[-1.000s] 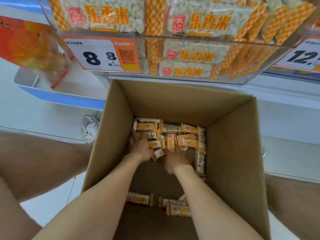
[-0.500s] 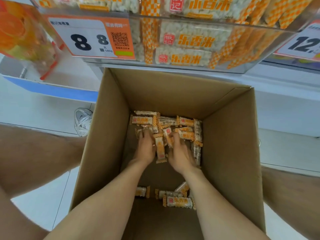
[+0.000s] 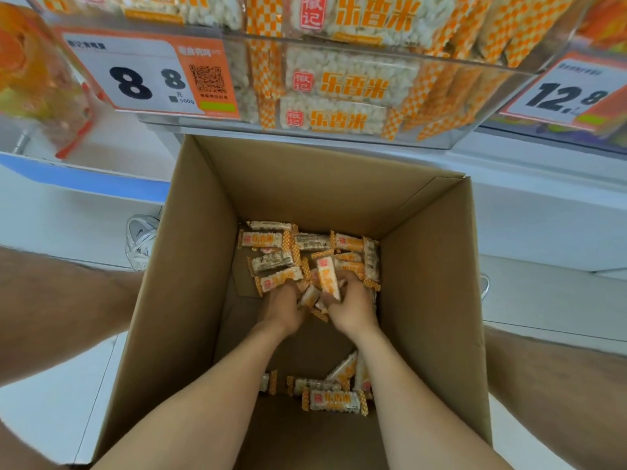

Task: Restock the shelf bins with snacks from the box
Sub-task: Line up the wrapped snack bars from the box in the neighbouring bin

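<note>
Snack packets (image 3: 305,245): orange-and-white, heaped on the box (image 3: 190,300) floor by its far wall.
Left hand (image 3: 283,308), right hand (image 3: 353,310): close together inside the box, each with fingers curled round a clutch of the snack packets.
Loose packets (image 3: 334,401): by the box's near wall.
Shelf bin (image 3: 339,86): clear, stocked alike, above the box's far edge, with a price tag (image 3: 146,76) on its front.

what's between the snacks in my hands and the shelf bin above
Nothing covers the snack packs that the left hand and right hand grip; the box is open on top. Above, the shelf bin overhangs the box's far edge, clear front wall facing; its opening is out of view.
</note>
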A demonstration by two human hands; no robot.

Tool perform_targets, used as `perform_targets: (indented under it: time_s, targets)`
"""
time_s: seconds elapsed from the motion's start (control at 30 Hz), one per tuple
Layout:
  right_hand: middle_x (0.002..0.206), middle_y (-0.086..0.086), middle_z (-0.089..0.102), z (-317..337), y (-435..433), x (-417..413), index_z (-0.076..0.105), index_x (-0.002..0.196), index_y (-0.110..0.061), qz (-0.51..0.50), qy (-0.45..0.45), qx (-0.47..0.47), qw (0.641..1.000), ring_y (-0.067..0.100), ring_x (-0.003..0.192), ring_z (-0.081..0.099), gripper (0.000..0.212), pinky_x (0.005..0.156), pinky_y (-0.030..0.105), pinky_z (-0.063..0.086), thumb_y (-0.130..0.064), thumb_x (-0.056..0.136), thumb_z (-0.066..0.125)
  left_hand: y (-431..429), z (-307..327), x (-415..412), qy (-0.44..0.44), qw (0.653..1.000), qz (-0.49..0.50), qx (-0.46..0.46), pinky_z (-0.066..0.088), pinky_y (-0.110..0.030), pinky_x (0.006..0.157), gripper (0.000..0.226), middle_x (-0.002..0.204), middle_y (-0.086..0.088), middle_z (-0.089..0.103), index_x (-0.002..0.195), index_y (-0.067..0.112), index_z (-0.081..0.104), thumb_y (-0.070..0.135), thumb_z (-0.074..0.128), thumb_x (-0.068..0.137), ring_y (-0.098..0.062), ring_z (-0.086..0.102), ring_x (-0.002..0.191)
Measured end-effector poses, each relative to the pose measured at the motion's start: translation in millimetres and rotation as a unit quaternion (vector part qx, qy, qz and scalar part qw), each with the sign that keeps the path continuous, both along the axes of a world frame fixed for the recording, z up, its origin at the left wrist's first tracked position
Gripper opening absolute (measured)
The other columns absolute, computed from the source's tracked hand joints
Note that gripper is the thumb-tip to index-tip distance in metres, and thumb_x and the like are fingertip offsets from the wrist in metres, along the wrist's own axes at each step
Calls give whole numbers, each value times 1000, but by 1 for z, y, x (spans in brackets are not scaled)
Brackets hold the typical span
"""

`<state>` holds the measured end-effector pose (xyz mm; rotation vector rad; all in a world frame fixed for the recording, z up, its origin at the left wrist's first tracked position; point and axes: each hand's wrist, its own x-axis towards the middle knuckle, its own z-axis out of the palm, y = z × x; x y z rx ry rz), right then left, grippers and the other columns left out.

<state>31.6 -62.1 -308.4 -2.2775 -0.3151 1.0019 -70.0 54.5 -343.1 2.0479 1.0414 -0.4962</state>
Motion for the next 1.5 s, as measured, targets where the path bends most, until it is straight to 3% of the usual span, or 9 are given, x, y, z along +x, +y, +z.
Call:
perform_targets:
  time_s: [0.3, 0.47, 0.67, 0.8, 0.97, 1.1, 1.2, 1.37, 1.5]
  targets:
    - [119, -2, 72, 33, 15, 27, 75, 120, -21, -152, 98, 106, 978, 16, 111, 66, 29, 91, 33, 56, -9, 99, 58, 46, 53, 3, -117, 978, 125, -115, 52, -21, 72, 23, 113, 11, 63, 116, 25, 71, 11, 68, 99, -12, 62, 104]
    - [110, -6, 76, 83, 18, 27, 82, 109, -18, -97, 54, 164, 980, 1, 96, 69, 22, 83, 18, 56, -11, 98, 64, 71, 125, 8, -151, 964, 102, -195, 59, -29, 70, 46, 116, -9, 73, 123, 25, 74, -3, 74, 86, -19, 71, 93]
    - [121, -13, 70, 148, 22, 22, 80, 114, -42, 58, -83, 198, 975, 5, 117, 64, 26, 106, 39, 53, -43, 89, 75, 82, 216, -8, -213, 958, 1, -194, 59, -41, 98, 51, 110, 4, 76, 120, 32, 72, 11, 83, 75, -14, 71, 106]
    - [117, -22, 71, 191, 26, 11, 80, 112, -37, 92, -136, 227, 960, -4, 119, 59, 20, 107, 36, 50, -42, 93, 75, 84, 273, -18, -248, 963, -55, -95, 57, -44, 97, 28, 102, 6, 76, 108, 30, 74, 21, 82, 83, -10, 70, 99]
    - [105, -14, 72, 254, 38, -11, 70, 108, -31, 117, -191, 339, 914, 7, 105, 68, 10, 92, 31, 55, -34, 98, 71, 89, 359, -28, -299, 946, -124, -13, 47, -11, 78, 24, 99, 20, 74, 105, 32, 72, 33, 86, 86, 3, 67, 93]
    - [111, -17, 67, 302, 56, -24, 61, 118, -34, 145, -254, 374, 880, 6, 108, 65, 15, 90, 28, 52, -35, 103, 62, 104, 400, -34, -350, 934, -74, 24, 49, -26, 73, 12, 87, 3, 71, 98, 27, 69, 31, 78, 92, -7, 64, 78]
    - [121, -21, 65, 331, 67, -28, 53, 130, -31, 150, -242, 404, 869, -2, 107, 65, 25, 86, 12, 49, -26, 106, 59, 116, 424, -27, -388, 920, -31, 44, 49, -28, 72, 38, 89, 9, 67, 122, 23, 65, 34, 78, 88, -6, 65, 76]
    - [138, -16, 56, 357, 91, -4, 45, 146, -25, 142, -367, 373, 840, 2, 130, 53, 42, 111, 32, 46, -22, 106, 57, 136, 433, -26, -461, 872, -8, 166, 53, -30, 92, 47, 122, 14, 61, 135, 31, 58, 42, 77, 93, -6, 62, 109]
    - [139, -3, 57, 375, 139, 28, 43, 149, -22, 147, -567, 244, 773, 19, 130, 50, 50, 112, 42, 39, -15, 103, 59, 171, 410, -22, -349, 851, 29, 392, 37, -54, 108, 48, 148, -6, 39, 142, 21, 51, 40, 62, 100, -33, 35, 135]
